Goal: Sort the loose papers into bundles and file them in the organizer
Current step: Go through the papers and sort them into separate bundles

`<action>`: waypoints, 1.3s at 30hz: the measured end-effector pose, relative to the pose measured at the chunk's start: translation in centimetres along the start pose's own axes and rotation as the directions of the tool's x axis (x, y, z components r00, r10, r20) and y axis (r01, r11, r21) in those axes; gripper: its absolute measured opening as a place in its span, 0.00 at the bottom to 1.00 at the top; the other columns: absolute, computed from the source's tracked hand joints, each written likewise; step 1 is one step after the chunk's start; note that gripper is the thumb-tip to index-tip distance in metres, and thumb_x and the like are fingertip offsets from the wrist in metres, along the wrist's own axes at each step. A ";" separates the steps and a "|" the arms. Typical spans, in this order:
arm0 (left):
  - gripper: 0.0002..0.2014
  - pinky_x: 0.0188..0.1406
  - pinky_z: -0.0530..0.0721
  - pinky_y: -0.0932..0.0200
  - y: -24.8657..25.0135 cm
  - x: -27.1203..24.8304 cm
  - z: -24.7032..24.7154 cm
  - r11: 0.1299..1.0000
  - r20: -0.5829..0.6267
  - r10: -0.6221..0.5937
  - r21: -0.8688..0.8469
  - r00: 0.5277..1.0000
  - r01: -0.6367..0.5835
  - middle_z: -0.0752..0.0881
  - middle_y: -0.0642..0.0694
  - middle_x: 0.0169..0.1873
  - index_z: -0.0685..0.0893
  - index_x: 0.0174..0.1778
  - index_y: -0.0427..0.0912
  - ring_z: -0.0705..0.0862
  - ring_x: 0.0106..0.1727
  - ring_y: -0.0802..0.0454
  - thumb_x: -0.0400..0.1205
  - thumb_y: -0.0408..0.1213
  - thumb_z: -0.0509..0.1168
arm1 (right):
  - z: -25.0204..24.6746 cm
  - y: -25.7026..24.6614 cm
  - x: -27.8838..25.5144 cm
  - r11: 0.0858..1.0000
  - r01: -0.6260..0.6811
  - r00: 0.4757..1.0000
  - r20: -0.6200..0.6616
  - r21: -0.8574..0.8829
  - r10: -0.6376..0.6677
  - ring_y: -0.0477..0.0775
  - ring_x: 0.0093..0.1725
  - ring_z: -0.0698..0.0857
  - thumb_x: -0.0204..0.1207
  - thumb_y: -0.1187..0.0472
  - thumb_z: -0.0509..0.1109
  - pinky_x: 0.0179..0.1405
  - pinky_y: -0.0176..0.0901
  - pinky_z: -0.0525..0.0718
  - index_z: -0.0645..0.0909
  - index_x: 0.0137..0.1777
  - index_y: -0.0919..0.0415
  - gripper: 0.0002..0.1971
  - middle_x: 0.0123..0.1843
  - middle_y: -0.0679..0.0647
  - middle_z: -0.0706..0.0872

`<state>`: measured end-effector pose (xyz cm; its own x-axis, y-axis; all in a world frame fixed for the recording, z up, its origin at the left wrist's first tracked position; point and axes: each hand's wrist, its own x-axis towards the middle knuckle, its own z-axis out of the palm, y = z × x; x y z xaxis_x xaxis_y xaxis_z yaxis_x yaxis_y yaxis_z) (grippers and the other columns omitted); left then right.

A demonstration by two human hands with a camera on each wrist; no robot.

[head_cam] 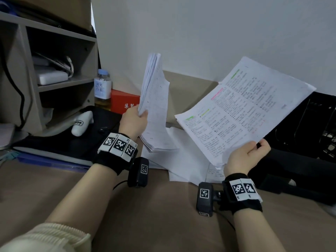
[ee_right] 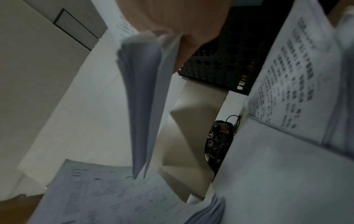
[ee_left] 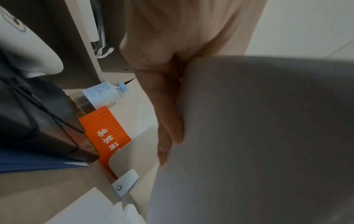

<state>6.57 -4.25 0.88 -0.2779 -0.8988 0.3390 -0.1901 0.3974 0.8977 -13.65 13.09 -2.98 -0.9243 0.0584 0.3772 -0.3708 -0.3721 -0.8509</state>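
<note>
My left hand (head_cam: 135, 120) grips a thick bundle of white papers (head_cam: 154, 99), held nearly upright on edge above the desk. In the left wrist view its fingers (ee_left: 168, 121) lie flat against the bundle's grey back (ee_left: 258, 136). My right hand (head_cam: 249, 155) pinches the lower corner of a printed bundle with coloured highlights (head_cam: 243, 110), tilted up toward me. The right wrist view shows that bundle's edge (ee_right: 145, 106) hanging from the hand. More loose sheets (head_cam: 183, 160) lie on the desk between the hands. A black mesh organizer (head_cam: 312, 124) stands at the right.
A wooden shelf unit (head_cam: 54, 79) stands at the left, with a tea bottle (head_cam: 102, 88) and a red box (head_cam: 124, 101) beside it. A white device (head_cam: 81, 122) rests on a dark pad. A blue folder (head_cam: 51, 160) lies at the left front.
</note>
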 end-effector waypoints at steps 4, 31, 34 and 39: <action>0.08 0.58 0.86 0.46 -0.1 0.1 0.0 0.977 0.095 -0.038 -0.205 0.995 0.057 0.89 0.47 0.50 0.85 0.57 0.44 0.88 0.53 0.46 0.85 0.39 0.64 | 0.5 0.3 0.1 0.988 -0.147 0.977 0.161 0.042 0.139 0.44 0.54 0.81 0.87 0.63 0.53 0.52 0.31 0.79 0.69 0.68 0.59 0.12 0.57 0.49 0.81; 0.17 0.42 0.86 0.62 1.3 -0.8 0.1 0.924 0.475 -0.033 -0.321 0.879 0.208 0.90 0.44 0.50 0.86 0.47 0.49 0.89 0.46 0.53 0.86 0.54 0.56 | 0.9 0.3 -1.0 0.976 -0.066 0.789 0.588 -0.208 0.179 0.38 0.39 0.81 0.87 0.66 0.55 0.31 0.19 0.77 0.76 0.60 0.59 0.10 0.46 0.44 0.86; 0.29 0.34 0.89 0.58 1.8 -0.7 0.3 0.800 0.543 -0.073 -0.469 0.837 0.374 0.93 0.45 0.46 0.87 0.53 0.48 0.92 0.43 0.50 0.85 0.63 0.46 | 0.8 0.4 -1.0 0.978 -0.074 0.797 0.578 -0.197 0.177 0.42 0.43 0.83 0.87 0.66 0.55 0.33 0.22 0.78 0.76 0.60 0.58 0.10 0.49 0.48 0.87; 0.18 0.45 0.90 0.57 1.5 -0.8 -0.1 0.946 0.573 0.056 -0.294 0.818 0.141 0.90 0.45 0.56 0.80 0.70 0.41 0.91 0.52 0.51 0.84 0.38 0.66 | 0.7 -0.1 -0.9 0.985 -0.053 0.805 0.577 -0.164 0.139 0.40 0.35 0.81 0.85 0.66 0.57 0.32 0.25 0.78 0.72 0.69 0.50 0.16 0.38 0.39 0.87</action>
<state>6.64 -2.94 1.99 -0.7773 -0.6067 0.1665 0.0576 0.1949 0.9791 -12.75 12.38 -2.96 -0.7434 -0.5390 0.3961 -0.3314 -0.2177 -0.9181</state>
